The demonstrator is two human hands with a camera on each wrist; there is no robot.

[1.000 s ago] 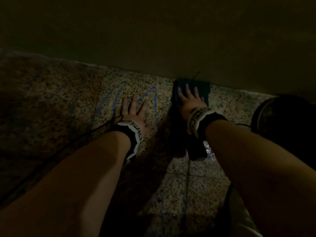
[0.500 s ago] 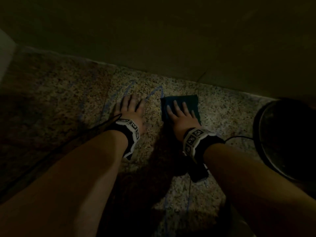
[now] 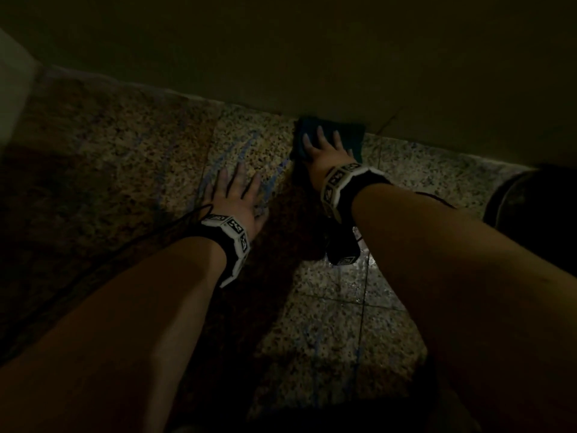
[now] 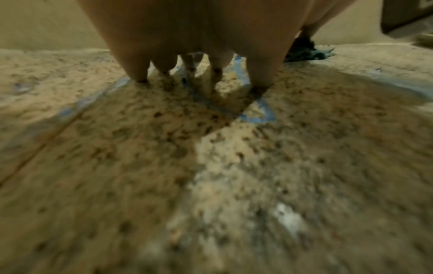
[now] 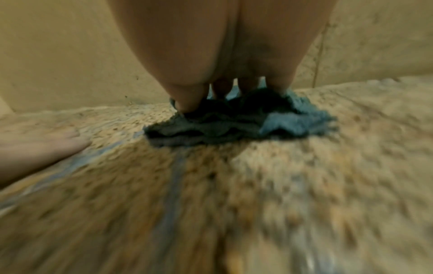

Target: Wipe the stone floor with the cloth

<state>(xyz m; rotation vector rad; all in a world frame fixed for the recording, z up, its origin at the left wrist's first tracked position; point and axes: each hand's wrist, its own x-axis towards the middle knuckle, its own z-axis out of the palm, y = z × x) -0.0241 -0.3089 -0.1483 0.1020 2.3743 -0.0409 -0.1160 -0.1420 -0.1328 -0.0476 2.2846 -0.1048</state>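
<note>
While the right hand (image 3: 324,151) presses flat-fingered on the cloth (image 3: 352,129) at the wall, blue marks (image 3: 246,148) seemingly remain beside the flat, empty left hand (image 3: 234,198).

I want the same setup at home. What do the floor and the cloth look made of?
The floor looks like speckled granite tile, polished: dark flecks, joint lines, wet glints. The cloth under the right hand looks like teal terry or microfibre, with a fuzzy nap; which one is unclear.
</note>
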